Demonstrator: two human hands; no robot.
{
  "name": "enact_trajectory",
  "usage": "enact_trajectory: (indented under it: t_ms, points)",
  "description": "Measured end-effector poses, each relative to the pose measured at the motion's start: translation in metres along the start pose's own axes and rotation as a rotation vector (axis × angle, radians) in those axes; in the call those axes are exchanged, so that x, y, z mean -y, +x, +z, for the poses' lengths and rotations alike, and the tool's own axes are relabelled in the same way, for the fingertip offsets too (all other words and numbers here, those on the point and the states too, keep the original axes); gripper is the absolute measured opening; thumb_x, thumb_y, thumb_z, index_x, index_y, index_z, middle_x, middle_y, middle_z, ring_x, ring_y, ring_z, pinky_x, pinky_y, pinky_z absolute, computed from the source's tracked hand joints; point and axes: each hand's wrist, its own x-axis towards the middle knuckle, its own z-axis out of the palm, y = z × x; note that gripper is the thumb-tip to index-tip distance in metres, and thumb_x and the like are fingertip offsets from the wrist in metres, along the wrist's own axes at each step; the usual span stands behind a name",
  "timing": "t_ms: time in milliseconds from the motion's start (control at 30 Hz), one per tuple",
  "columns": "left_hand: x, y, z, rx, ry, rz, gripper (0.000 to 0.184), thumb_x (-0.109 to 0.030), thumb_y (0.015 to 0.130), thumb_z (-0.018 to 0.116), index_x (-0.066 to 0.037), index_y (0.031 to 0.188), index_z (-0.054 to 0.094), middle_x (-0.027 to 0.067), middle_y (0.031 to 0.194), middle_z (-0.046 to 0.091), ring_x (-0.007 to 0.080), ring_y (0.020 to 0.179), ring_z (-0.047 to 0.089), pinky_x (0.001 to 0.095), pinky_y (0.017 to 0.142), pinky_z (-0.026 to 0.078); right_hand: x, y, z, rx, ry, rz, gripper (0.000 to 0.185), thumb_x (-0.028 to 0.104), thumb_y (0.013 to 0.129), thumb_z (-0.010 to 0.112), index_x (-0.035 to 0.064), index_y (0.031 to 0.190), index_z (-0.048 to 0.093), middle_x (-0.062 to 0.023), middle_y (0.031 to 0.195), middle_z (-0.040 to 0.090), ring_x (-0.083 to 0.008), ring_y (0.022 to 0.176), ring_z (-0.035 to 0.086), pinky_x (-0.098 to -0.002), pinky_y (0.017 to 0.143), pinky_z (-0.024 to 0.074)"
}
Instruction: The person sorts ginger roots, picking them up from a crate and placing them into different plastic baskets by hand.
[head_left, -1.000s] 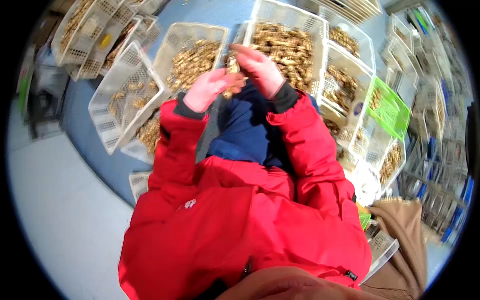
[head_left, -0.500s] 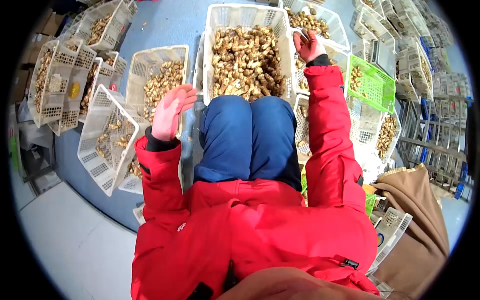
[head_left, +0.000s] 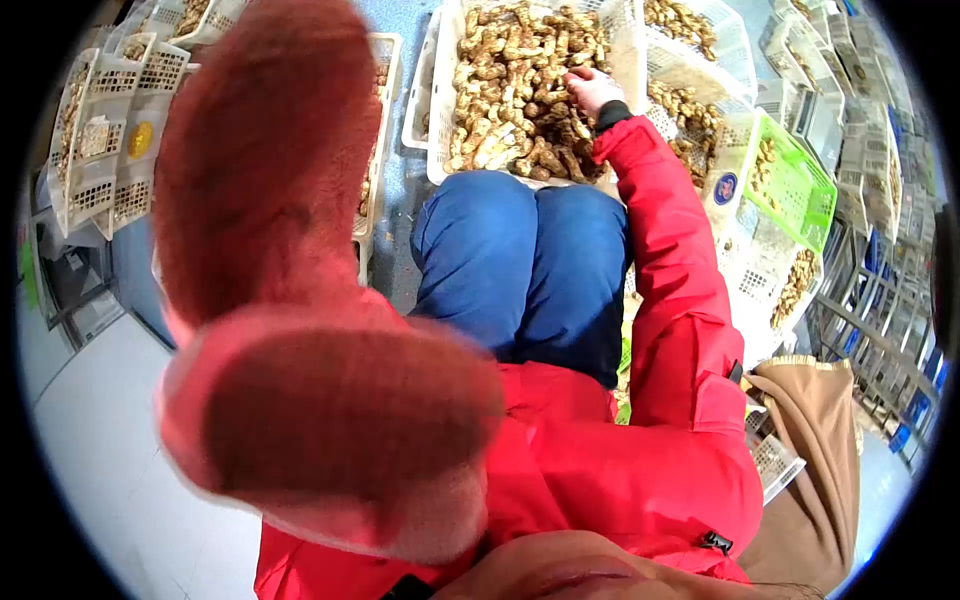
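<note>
Blue floor (head_left: 392, 215): crates (head_left: 92, 150) around it.
Left hand (head_left: 265, 310): blurred near the lens, thumb spread wide, nothing visible held.
Right hand (head_left: 595, 90): half-curled at the mushrooms (head_left: 515, 80); any grasp cannot be told.
Large crate (head_left: 626, 45): plenty left inside; others part-filled.

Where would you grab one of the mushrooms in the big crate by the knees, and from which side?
Probably around the stem, from above. The mushrooms lie heaped, many on their sides, so long stems show from the top while neighbours and the walls of the crate crowd the sides. The right hand is at the heap's right edge, so a mushroom there looks handiest.
</note>
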Motion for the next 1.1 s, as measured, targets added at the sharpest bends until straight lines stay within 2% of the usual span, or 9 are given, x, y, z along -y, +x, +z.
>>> enact_trajectory:
  t_ms: [200,300,333,367,467,700,800,967,1100]
  points:
    - [0.027,0.011,0.003,0.197,0.158,-0.072,0.039,-0.006,0.079,0.050,-0.006,0.118,0.048,0.0287,0.133,0.031,0.0436,0.125,0.030,0.0549,0.100,0.025,0.011,0.033,0.040,-0.080,-0.694,-0.054,0.052,0.048,0.081,0.055,0.0145,0.121,0.052,-0.0118,0.110,0.060,-0.0271,0.102,0.057,-0.0370,0.085,0.0447]
    - [0.091,-0.004,0.021,0.321,0.242,-0.357,0.022,-0.001,0.080,0.050,0.000,0.102,0.053,0.0195,0.122,0.047,0.0268,0.115,0.045,0.0322,0.096,0.035,0.005,0.024,0.020,-0.043,-0.377,-0.056,0.046,0.036,0.081,0.059,0.0093,0.118,0.054,-0.0087,0.102,0.064,-0.0204,0.090,0.061,-0.0319,0.079,0.0470]
    - [0.121,-0.017,0.023,0.291,0.091,-0.508,0.022,-0.001,0.081,0.049,0.002,0.102,0.054,0.0137,0.121,0.048,0.0159,0.105,0.049,0.0256,0.089,0.037,-0.025,0.038,0.030,-0.006,0.147,-0.075,0.041,0.025,0.080,0.061,0.0060,0.116,0.055,-0.0056,0.098,0.064,-0.0150,0.085,0.060,-0.0280,0.074,0.0478]
    - [0.144,-0.027,0.026,0.168,-0.234,-0.902,0.025,-0.003,0.082,0.050,0.003,0.105,0.053,0.0113,0.116,0.052,0.0123,0.100,0.049,0.0235,0.086,0.038,-0.011,0.014,0.022,0.085,0.793,-0.027,0.041,0.014,0.081,0.060,0.0027,0.119,0.050,-0.0059,0.099,0.061,-0.0146,0.086,0.059,-0.0256,0.070,0.0480]
    - [0.218,-0.073,0.017,0.124,-0.279,-1.136,0.033,-0.014,0.086,0.051,0.005,0.114,0.049,0.0093,0.108,0.056,0.0128,0.095,0.052,0.0231,0.085,0.039,-0.006,-0.011,0.007,0.209,1.196,-0.002,0.044,0.011,0.084,0.057,0.0005,0.124,0.043,-0.0105,0.105,0.055,-0.0195,0.088,0.059,-0.0270,0.072,0.0490]
    - [0.225,-0.063,0.045,0.284,-0.489,-1.284,0.050,-0.013,0.087,0.050,0.002,0.130,0.031,0.0140,0.115,0.053,0.0182,0.094,0.056,0.0258,0.076,0.045,0.076,-0.081,-0.010,0.534,1.136,-0.254,0.045,0.017,0.086,0.056,-0.0008,0.125,0.044,-0.0069,0.096,0.058,-0.0186,0.086,0.059,-0.0291,0.078,0.0460]
    - [0.233,-0.071,0.046,-0.004,-0.556,-1.176,0.048,-0.006,0.084,0.052,0.004,0.128,0.034,0.0129,0.103,0.058,0.0165,0.080,0.059,0.0237,0.067,0.047,0.108,-0.097,-0.014,0.457,1.005,-0.282,0.050,0.022,0.086,0.056,0.0016,0.129,0.041,-0.0082,0.107,0.057,-0.0164,0.093,0.059,-0.0289,0.081,0.0461]
    - [0.233,-0.071,0.033,0.232,0.040,-0.940,0.038,-0.002,0.078,0.060,-0.001,0.115,0.052,0.0099,0.099,0.059,0.0098,0.079,0.057,0.0187,0.058,0.042,0.125,-0.111,-0.013,0.335,0.627,-0.531,0.050,0.010,0.080,0.061,0.0007,0.127,0.043,-0.0088,0.118,0.053,-0.0138,0.108,0.050,-0.0256,0.092,0.0387]
    - [0.221,-0.067,0.028,-0.123,-0.504,-0.951,0.038,-0.001,0.082,0.053,0.001,0.120,0.045,0.0107,0.105,0.056,0.0147,0.096,0.055,0.0249,0.085,0.045,0.133,-0.122,-0.002,0.210,0.680,-0.474,0.040,0.006,0.079,0.062,0.0001,0.117,0.052,-0.0037,0.099,0.060,-0.0080,0.086,0.055,-0.0213,0.074,0.0447]
